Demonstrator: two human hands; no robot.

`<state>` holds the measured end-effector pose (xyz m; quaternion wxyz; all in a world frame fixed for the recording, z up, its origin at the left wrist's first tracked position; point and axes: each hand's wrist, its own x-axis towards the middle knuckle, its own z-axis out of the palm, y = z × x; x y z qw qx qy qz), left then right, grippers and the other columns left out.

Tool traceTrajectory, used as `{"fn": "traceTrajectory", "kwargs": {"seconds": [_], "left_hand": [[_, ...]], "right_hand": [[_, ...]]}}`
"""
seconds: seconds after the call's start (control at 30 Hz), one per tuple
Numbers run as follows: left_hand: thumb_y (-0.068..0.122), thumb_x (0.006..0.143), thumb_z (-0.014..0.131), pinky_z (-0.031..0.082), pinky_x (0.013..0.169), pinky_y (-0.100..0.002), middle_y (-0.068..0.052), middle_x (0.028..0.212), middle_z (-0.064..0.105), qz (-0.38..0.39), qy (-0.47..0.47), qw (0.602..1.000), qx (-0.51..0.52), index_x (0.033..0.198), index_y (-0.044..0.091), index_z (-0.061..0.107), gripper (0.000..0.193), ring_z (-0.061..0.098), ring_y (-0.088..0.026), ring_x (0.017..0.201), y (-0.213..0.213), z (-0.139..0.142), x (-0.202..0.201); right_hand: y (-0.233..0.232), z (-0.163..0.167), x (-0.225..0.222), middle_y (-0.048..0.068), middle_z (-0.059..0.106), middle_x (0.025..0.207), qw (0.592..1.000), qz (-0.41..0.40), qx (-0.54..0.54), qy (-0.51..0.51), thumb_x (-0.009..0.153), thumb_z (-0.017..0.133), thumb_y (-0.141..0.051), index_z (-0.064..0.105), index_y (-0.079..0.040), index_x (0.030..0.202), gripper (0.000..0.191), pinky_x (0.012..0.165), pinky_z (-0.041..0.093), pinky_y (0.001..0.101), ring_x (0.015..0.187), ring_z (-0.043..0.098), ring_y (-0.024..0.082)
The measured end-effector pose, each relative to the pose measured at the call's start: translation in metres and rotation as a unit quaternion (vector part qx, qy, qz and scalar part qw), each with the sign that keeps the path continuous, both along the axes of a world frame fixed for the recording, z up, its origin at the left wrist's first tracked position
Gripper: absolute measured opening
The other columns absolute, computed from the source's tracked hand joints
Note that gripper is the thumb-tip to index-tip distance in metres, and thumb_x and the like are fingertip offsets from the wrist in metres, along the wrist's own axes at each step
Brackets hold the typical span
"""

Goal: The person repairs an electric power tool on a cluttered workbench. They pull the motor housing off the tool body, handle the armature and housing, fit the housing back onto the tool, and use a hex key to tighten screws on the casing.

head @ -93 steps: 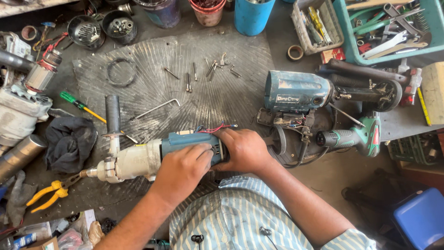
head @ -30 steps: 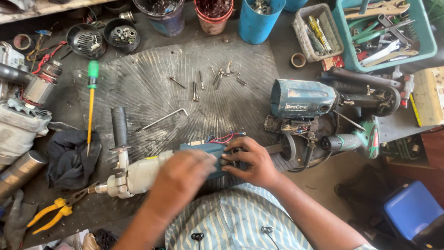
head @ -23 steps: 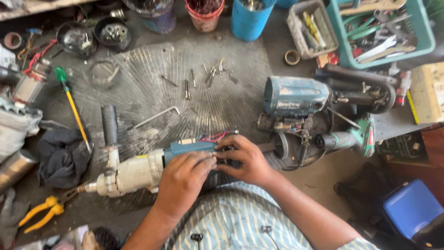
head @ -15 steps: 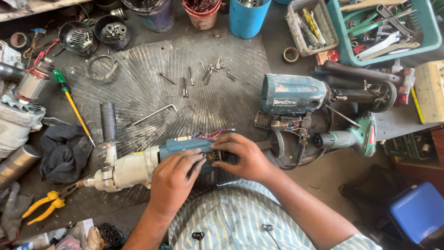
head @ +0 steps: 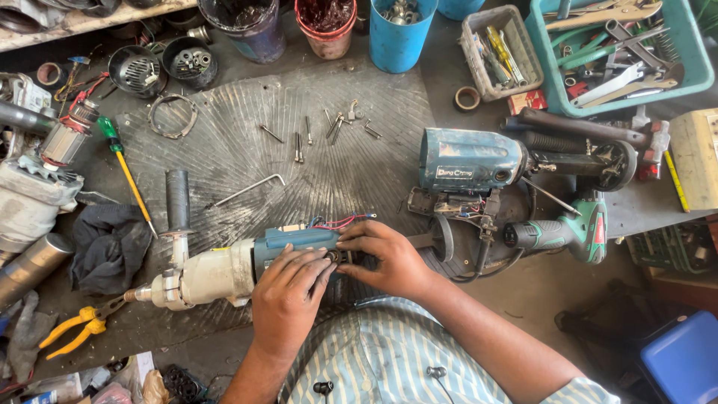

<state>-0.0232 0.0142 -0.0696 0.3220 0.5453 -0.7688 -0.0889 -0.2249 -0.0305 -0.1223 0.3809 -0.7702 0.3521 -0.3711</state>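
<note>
Fingers [head: 310,271] of left hand [head: 288,299] pressed down on the drill [head: 224,269], meeting right hand [head: 389,258] fingers pinched on a small part at the rear end; grip there partly hidden. Lying across the ribbed mat [head: 247,150], nose to the left. Far left: pliers [head: 71,329], black rag [head: 108,247], green screwdriver [head: 123,161]. Above: bent rod [head: 247,188], loose screws [head: 321,129]. Red wires [head: 340,221] sticking out by the right fingers. Right: opened blue tool [head: 467,161], green drill [head: 561,232], tool tray [head: 621,52].
</note>
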Motion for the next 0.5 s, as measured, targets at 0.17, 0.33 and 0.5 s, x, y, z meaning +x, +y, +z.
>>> {"fn": "traceTrajectory", "kwargs": {"seconds": [0.17, 0.33, 0.5], "left_hand": [[0.011, 0.082, 0.081, 0.055, 0.101, -0.044, -0.006, 0.104, 0.078, 0.010, -0.010, 1.000, 0.013, 0.094, 0.006, 0.075, 0.015, 0.074, -0.022, 0.100, 0.0020, -0.0011, -0.0019], [0.010, 0.082, 0.080, 0.055, 0.101, -0.044, -0.007, 0.104, 0.078, 0.015, -0.012, 1.000, 0.010, 0.096, 0.004, 0.076, 0.016, 0.074, -0.022, 0.102, 0.0013, 0.0005, -0.0032], [0.011, 0.083, 0.080, 0.056, 0.100, -0.044, -0.006, 0.106, 0.077, 0.012, -0.021, 1.000, 0.015, 0.097, 0.006, 0.075, 0.016, 0.075, -0.022, 0.100, 0.0015, 0.0023, -0.0049]], "right_hand": [[0.0002, 0.0004, 0.0000, 0.011, 0.069, 0.115, 1.000, 0.001, -0.001, 0.002, 0.079, 0.088, -0.014, 0.074, -0.003, 0.112, 0.037, 0.096, 0.057, 0.0369, 0.110, 0.070, 0.027], [-0.0003, 0.0010, -0.0004, 0.012, 0.069, 0.115, 1.000, 0.001, 0.003, -0.003, 0.079, 0.088, -0.015, 0.074, -0.003, 0.112, 0.037, 0.095, 0.058, 0.0368, 0.110, 0.070, 0.027], [0.0002, -0.0004, -0.0011, 0.012, 0.069, 0.114, 1.000, 0.001, 0.008, 0.002, 0.079, 0.088, -0.015, 0.075, -0.003, 0.112, 0.037, 0.095, 0.058, 0.0371, 0.109, 0.070, 0.028]]}}
